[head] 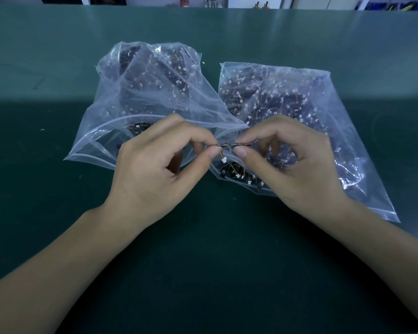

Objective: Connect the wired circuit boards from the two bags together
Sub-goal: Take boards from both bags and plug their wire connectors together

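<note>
On the green table (pixel 46 225) the left bag (pixel 121 97) lies open toward the person. The left hand (pixel 155 169) and right hand (pixel 292 165) both pinch a thin circuit board (pixel 234 144), held edge-on between them above the mouth of the right bag (pixel 311 112); a white connector (pixel 223 160) hangs below it.

Light falls from overhead and from twelve o'clock, leaving the far half of the tabletop (pixel 58 56) pale and washed while a broad shadow darkens the near half. Soft glare streaks the left bag (pixel 121 97) and the right bag (pixel 336 112). Wide-angle distortion bends the edges; the background strip is blurred.
</note>
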Available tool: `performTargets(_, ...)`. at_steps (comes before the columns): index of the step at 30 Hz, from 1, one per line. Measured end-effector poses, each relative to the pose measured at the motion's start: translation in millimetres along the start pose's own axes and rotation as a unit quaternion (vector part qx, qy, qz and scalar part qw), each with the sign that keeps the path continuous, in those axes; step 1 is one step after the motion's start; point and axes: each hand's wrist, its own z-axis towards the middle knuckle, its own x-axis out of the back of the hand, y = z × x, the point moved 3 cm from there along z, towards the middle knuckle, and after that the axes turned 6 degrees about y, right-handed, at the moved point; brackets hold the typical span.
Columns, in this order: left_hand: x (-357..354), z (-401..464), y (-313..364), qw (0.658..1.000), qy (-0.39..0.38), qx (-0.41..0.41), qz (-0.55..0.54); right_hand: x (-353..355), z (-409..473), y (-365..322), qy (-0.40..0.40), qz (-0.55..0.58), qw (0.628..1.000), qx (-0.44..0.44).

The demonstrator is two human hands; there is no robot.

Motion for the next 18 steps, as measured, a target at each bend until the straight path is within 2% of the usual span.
performTargets(18,-0.2,-0.2,-0.6,1.000,-0.021,-0.001,0.010,-3.2,-0.5,-0.9,-0.016,0.001,1.000,-0.006)
